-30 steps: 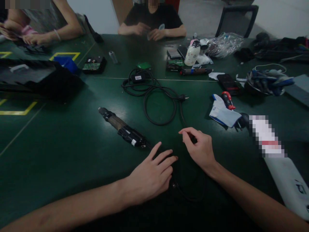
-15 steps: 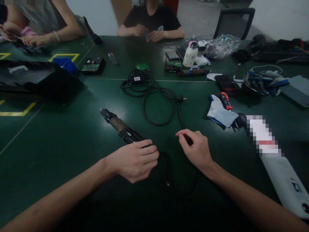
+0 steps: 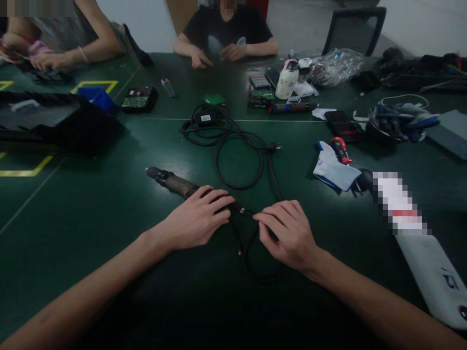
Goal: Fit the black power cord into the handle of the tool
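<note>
A black and brown electric screwdriver (image 3: 177, 184) lies slantwise on the green table, its tip pointing up and left. My left hand (image 3: 199, 218) is closed over its rear end, which the fingers mostly hide. To the right, my right hand (image 3: 288, 236) pinches a thin black cable (image 3: 249, 211) between thumb and fingertips, close to the screwdriver's back. Whether this cable is joined to the screwdriver is hidden by my left fingers. A cord with a small metal end (image 3: 240, 253) hangs or lies below, between both hands.
Beyond my hands lies a coiled power cord (image 3: 239, 187) with an adapter (image 3: 207, 117) and plug (image 3: 273, 147). On the right are a glove (image 3: 333, 170), a red-handled screwdriver (image 3: 342, 150) and a white power strip (image 3: 434, 272). A black bin (image 3: 62, 121) stands left. Two people sit across.
My right hand has moved left, bringing the cable towards the screwdriver's rear. My left hand has shifted slightly up and left, and the screwdriver has turned a little flatter.
</note>
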`<state>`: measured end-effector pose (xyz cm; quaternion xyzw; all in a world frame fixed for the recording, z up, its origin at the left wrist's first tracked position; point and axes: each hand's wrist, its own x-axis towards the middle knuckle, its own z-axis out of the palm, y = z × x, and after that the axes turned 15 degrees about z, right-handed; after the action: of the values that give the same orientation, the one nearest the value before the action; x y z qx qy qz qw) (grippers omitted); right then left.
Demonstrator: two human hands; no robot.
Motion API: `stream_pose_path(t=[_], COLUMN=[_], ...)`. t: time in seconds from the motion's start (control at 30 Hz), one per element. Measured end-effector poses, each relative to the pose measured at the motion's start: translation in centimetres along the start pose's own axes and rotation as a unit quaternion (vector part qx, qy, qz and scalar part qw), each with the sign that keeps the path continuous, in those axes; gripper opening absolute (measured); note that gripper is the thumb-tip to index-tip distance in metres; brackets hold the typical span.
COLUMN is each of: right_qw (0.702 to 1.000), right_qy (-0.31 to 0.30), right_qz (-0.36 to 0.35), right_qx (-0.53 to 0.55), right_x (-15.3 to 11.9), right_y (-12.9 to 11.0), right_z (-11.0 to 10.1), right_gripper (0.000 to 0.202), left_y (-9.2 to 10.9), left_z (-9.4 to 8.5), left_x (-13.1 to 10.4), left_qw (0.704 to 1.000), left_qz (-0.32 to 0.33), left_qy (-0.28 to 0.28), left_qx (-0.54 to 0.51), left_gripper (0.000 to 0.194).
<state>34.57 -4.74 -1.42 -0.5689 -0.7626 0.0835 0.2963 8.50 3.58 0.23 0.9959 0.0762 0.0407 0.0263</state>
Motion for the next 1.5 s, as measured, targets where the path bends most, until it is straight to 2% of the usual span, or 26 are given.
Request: stream_pose_path(t=[0.13, 0.33, 0.63, 0.73, 0.9, 1.07, 1.17, 1.37, 1.5], right_qw=[0.997, 0.988, 0.982, 0.982, 0.979, 0.975, 0.969, 0.962, 0.977], right_qy=[-0.075, -0.137, -0.141, -0.134, -0.131, -0.138, -0.146, -0.154, -0.160], right_qz=[-0.035, 0.044, 0.113, 0.117, 0.134, 0.127, 0.137, 0.145, 0.089], right_qx=[0.006, -0.047, -0.048, -0.056, -0.081, -0.118, -0.142, -0.170, -0.106], right_x=[0.0, 0.9, 0.9, 1.1, 1.1, 1.0, 1.1, 1.2, 1.0], right_y=[-0.5, -1.4, -2.5, -2.4, -1.7, -1.4, -1.6, -1.9, -1.4], right_z=[0.4, 0.8, 1.6, 1.8, 1.3, 0.1, -0.6, -1.1, -0.5], right_gripper=[0.020, 0.032, 0.025, 0.014, 0.001, 0.005, 0.006, 0.009, 0.014], left_y=[0.6, 1.2, 0.9, 1.0, 0.6, -0.5, -1.1, -2.0, -1.6], left_z=[1.3, 2.1, 1.8, 2.0, 2.1, 1.8, 1.6, 1.6, 1.7], left_x=[0.5, 0.9, 0.8, 0.9, 0.6, -0.2, -0.7, -1.1, -0.6], left_qw=[0.998, 0.996, 0.991, 0.990, 0.989, 0.987, 0.986, 0.993, 0.993], left_qz=[-0.030, -0.051, -0.037, -0.039, -0.030, -0.084, -0.106, -0.061, -0.050], left_qy=[0.046, 0.071, 0.121, 0.129, 0.145, 0.128, 0.120, 0.092, 0.081], left_qx=[0.022, 0.019, -0.030, -0.030, -0.015, 0.052, 0.043, 0.038, 0.069], left_gripper=[0.018, 0.018, 0.012, 0.013, 0.025, 0.036, 0.044, 0.044, 0.042])
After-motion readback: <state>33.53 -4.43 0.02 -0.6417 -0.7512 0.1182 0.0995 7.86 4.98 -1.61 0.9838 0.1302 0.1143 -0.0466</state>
